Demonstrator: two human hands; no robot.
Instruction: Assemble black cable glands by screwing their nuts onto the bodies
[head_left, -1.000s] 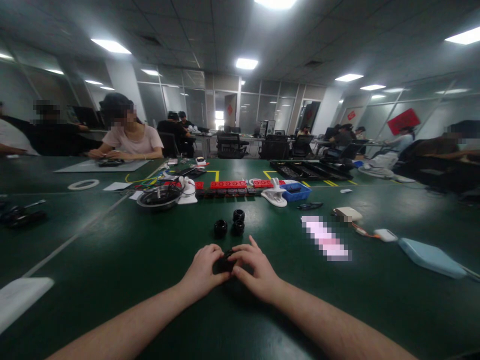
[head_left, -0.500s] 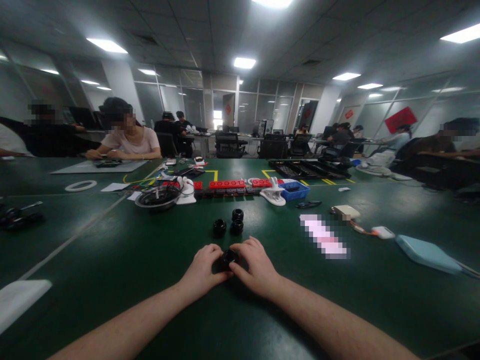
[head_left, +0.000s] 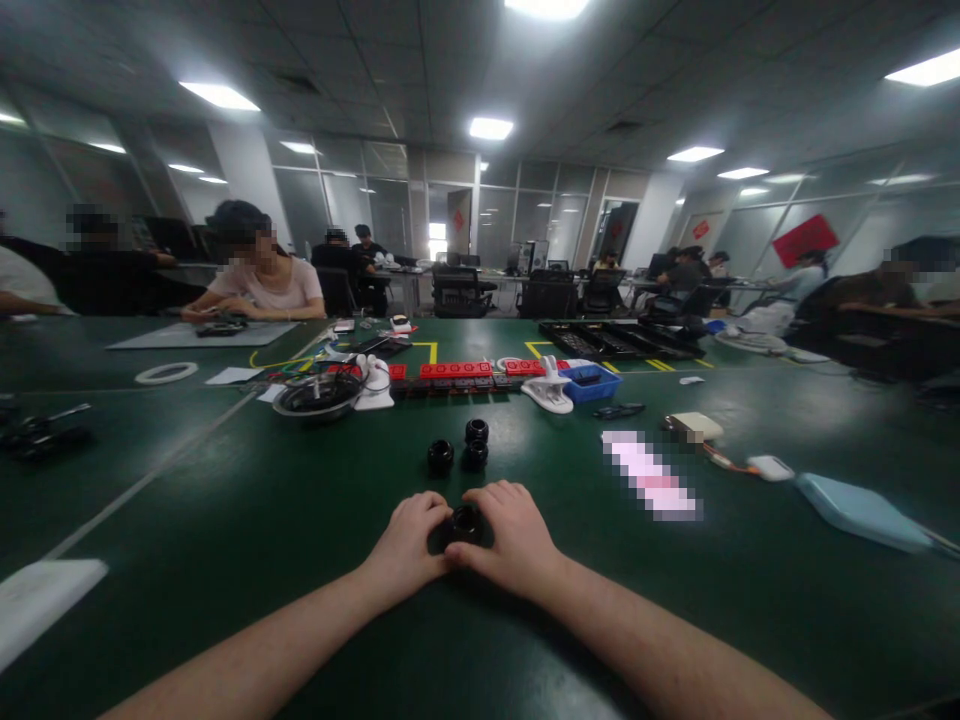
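A small black round fitting (head_left: 464, 522) sits between my two hands, just above the green table (head_left: 225, 520). My left hand (head_left: 409, 545) curls around its left side with the fingers closed on it. My right hand (head_left: 510, 535) wraps its right side, fingers bent over the top. Both forearms rest on the table. Three more black round fittings (head_left: 459, 449) stand in a cluster a short way beyond my hands.
Farther back lie a row of red blocks (head_left: 457, 369), a blue bin (head_left: 591, 382), a white clamp (head_left: 547, 392) and a round dish of cables (head_left: 319, 395). A light blue case (head_left: 859, 510) lies at right, white paper (head_left: 41, 595) at left. Other people sit at surrounding tables.
My right fingers, stretched out a second ago, have curled in over the fitting. Both hands have drawn slightly closer to me with it.
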